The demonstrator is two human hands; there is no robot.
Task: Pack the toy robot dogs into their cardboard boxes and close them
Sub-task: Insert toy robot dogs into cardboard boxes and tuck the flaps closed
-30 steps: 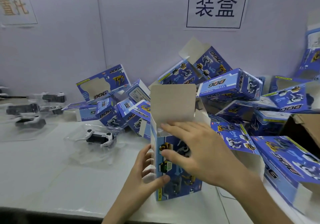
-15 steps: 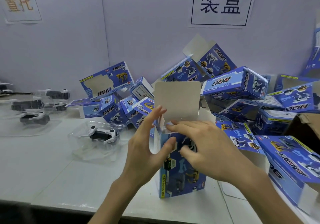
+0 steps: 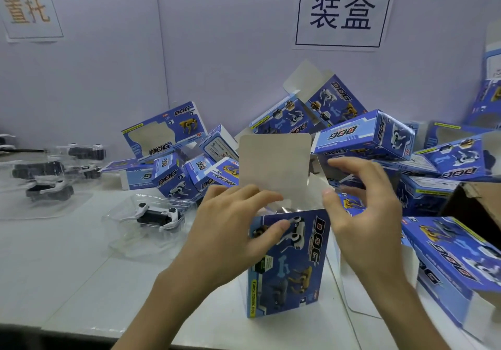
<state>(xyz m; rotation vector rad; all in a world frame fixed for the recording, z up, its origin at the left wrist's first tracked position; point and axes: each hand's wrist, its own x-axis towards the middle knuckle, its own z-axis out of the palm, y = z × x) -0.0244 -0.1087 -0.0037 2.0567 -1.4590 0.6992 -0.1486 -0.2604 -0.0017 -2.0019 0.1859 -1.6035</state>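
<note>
Head camera gives me a white table (image 3: 67, 268) running up to a pale lilac wall (image 3: 217, 51), and on that wall hang two paper signs: one framed in black with dark characters (image 3: 343, 11) above the work spot, one with orange characters (image 3: 28, 8) far off to the left. The cardboard box (image 3: 287, 265) being packed stands upright on the table near its front edge, blue printed face toward me, its top flap (image 3: 275, 165) raised straight up and the mouth open; something glossy shows just inside, too dim for me to name. The left hand (image 3: 233, 230) grips the box at its upper left corner, thumb pressed on the printed front and fingers curled over the rim. The right hand (image 3: 363, 214) sits at the upper right corner with fingers loosely curved and spread, the thumb tip touching the box's edge by a side flap; I cannot tell whether it pinches that flap. Behind the box a heap of blue boxes (image 3: 363, 135) leans against the wall, some shut, some with flaps open. To the left a toy robot dog (image 3: 158, 215) lies in a clear plastic tray, with more trayed dogs (image 3: 50, 191) farther left. At the right edge I see a brown carton (image 3: 477, 200) and another blue box (image 3: 455, 257) lying on its side.
</note>
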